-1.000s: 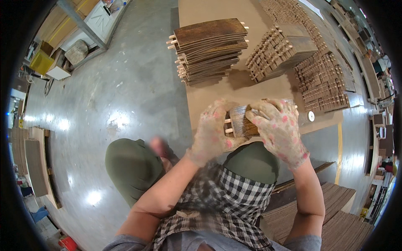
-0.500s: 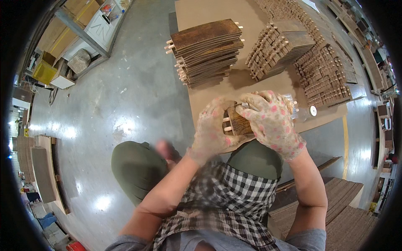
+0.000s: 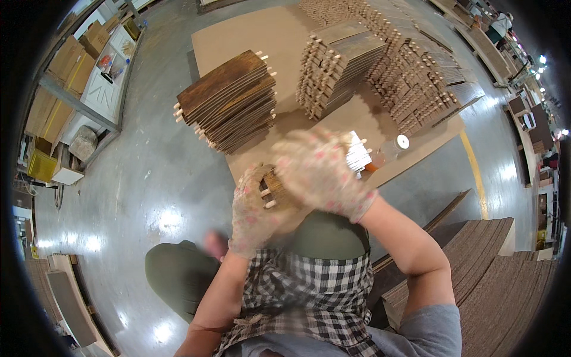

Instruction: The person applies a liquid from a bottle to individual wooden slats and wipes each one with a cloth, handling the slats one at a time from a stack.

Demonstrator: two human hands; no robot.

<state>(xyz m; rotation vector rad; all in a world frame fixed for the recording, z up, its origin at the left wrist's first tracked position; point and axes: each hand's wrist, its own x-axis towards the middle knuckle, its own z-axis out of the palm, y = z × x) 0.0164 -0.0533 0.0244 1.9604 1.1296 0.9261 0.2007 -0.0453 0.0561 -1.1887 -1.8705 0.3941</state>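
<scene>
Both hands wear pale gloves with pink spots. My left hand (image 3: 254, 214) grips a dark brown wooden board (image 3: 277, 185) with pale dowel pegs at its left end, above my knee. Over the board's right part is my right hand (image 3: 324, 172), smeared by motion; its fingers cannot be made out, nor whether it touches the board. Just beyond it lie a white printed packet (image 3: 357, 153) and a small orange thing (image 3: 372, 167), partly hidden. A clear container with a white round end (image 3: 402, 141) is close by.
Brown board covers the work surface (image 3: 217, 38). On it are a pegged board stack (image 3: 229, 89), a taller stack (image 3: 342, 65) and long rows (image 3: 410, 89). Brown sheets (image 3: 470, 279) lie piled at lower right. Shelving (image 3: 77, 101) is at left; a person (image 3: 502, 27) is far right.
The view has turned, so the stacks appear shifted left. My right hand has shifted relative to the board and blurred, uncovering the white packet and orange thing. My left hand keeps its grip.
</scene>
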